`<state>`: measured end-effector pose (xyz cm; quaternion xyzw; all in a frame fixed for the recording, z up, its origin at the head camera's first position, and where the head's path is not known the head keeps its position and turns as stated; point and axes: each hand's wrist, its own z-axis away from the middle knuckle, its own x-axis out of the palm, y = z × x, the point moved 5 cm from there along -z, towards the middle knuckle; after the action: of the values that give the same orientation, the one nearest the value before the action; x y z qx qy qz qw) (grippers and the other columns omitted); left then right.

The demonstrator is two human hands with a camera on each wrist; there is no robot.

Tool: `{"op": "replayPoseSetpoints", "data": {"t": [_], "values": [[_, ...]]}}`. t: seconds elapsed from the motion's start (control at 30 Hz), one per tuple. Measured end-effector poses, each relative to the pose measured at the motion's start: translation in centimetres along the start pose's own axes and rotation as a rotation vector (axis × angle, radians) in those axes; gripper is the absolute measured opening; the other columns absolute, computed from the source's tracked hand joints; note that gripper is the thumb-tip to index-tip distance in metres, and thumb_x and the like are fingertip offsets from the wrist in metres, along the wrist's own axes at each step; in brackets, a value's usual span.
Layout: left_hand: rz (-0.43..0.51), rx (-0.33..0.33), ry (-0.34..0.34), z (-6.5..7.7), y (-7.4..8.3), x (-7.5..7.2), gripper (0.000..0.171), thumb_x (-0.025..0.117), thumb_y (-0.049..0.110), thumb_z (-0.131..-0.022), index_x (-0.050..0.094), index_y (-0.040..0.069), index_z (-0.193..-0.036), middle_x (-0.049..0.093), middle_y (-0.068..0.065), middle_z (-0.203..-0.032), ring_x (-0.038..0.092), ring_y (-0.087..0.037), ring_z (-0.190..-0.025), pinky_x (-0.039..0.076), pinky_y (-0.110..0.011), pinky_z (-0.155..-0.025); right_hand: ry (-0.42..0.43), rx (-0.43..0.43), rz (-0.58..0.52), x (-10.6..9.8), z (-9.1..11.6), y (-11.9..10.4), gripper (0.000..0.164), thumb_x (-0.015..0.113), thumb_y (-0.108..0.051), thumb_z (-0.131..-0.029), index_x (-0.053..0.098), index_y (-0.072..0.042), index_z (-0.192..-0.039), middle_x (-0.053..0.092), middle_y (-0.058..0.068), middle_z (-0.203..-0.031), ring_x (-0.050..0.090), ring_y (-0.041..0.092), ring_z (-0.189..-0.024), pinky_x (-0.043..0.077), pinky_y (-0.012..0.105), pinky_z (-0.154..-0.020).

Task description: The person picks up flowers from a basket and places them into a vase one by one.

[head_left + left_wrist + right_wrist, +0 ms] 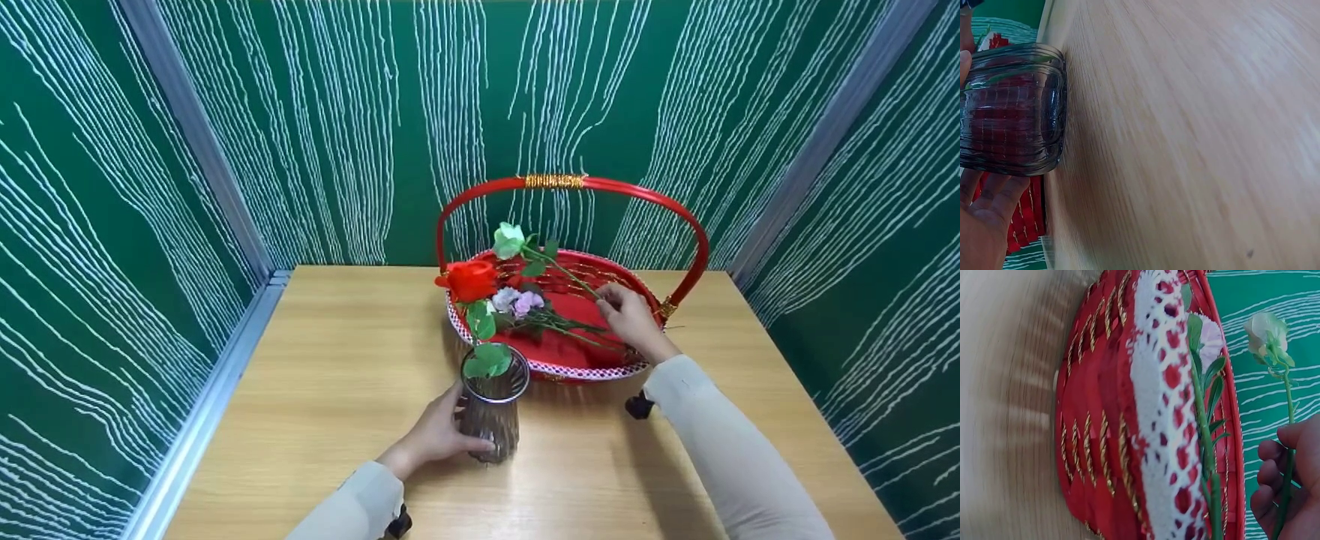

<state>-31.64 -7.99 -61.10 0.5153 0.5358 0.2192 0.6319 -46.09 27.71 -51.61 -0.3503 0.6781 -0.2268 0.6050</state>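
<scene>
My left hand (pixel 435 433) grips a ribbed, dark-tinted glass vase (pixel 496 427) that stands upright on the table, thumb on the near side. A red rose (pixel 472 280) with green leaves rises from the vase's mouth. In the right wrist view, my right hand (pixel 1289 481) holds a pale white-green rose (pixel 1268 334) by its stem, fingers curled round it. That rose is raised over a red woven basket (pixel 555 370) with a lace rim. Inside the basket lie pink and white flowers (pixel 527 303) with their green stems pointing right.
The basket's tall red handle (pixel 637 191), wound with gold in the middle, arches above it. Both basket and vase stand on a light wooden table (pixel 337 360). Green walls (pixel 360 135) with white wavy lines close off the back and both sides.
</scene>
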Motion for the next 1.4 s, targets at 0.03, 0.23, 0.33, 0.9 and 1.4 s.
{"op": "replayPoseSetpoints", "data": {"t": [0.03, 0.23, 0.33, 0.9, 1.4], "values": [[0.003, -0.001, -0.001, 0.0, 0.0, 0.0, 0.121, 0.102, 0.028, -0.075, 0.029, 0.010, -0.170, 0.059, -0.019, -0.151, 0.065, -0.042, -0.134, 0.059, -0.054, -0.112, 0.007, -0.002, 0.002, 0.0, 0.0, -0.2, 0.018, 0.058, -0.013, -0.112, 0.068, -0.003, -0.124, 0.071, 0.015, -0.105, 0.059, 0.023, -0.090, 0.050, 0.033, -0.079], [0.017, -0.011, -0.002, -0.1, 0.0, 0.0, 0.121, 0.102, 0.029, -0.075, 0.029, 0.011, -0.170, 0.059, -0.019, -0.153, 0.064, -0.042, -0.136, 0.058, -0.055, -0.113, 0.021, 0.004, -0.024, -0.1, 0.3, -1.4, 0.019, 0.060, -0.014, -0.111, 0.069, -0.003, -0.124, 0.071, 0.021, -0.106, 0.058, 0.022, -0.090, 0.049, 0.029, -0.076], [0.020, -0.009, -0.001, -0.1, 0.0, 0.0, 0.120, 0.102, 0.030, -0.075, 0.030, 0.011, -0.169, 0.059, -0.019, -0.152, 0.064, -0.042, -0.136, 0.057, -0.056, -0.113, 0.018, 0.008, -0.038, -0.1, 0.6, -1.9, 0.022, 0.060, -0.015, -0.111, 0.070, -0.002, -0.126, 0.071, 0.021, -0.108, 0.058, 0.022, -0.090, 0.050, 0.026, -0.075], [0.005, 0.019, -0.003, 0.0, -0.1, 0.0, 0.124, 0.102, 0.035, -0.074, 0.028, 0.011, -0.171, 0.060, -0.017, -0.153, 0.064, -0.039, -0.137, 0.057, -0.055, -0.115, 0.026, 0.026, -0.174, 0.2, 2.3, -2.7, 0.027, 0.055, -0.012, -0.112, 0.070, 0.006, -0.127, 0.068, 0.017, -0.109, 0.055, 0.020, -0.094, 0.047, 0.024, -0.079], [0.009, 0.025, -0.005, 0.0, 0.2, -0.1, 0.121, 0.102, 0.034, -0.074, 0.031, 0.012, -0.169, 0.060, -0.017, -0.152, 0.064, -0.039, -0.136, 0.057, -0.056, -0.114, 0.054, 0.127, -0.455, 0.9, 3.8, -3.5, 0.016, 0.057, -0.004, -0.107, 0.070, 0.001, -0.115, 0.063, -0.004, -0.087, 0.055, 0.011, -0.076, 0.050, 0.022, -0.065]]}}
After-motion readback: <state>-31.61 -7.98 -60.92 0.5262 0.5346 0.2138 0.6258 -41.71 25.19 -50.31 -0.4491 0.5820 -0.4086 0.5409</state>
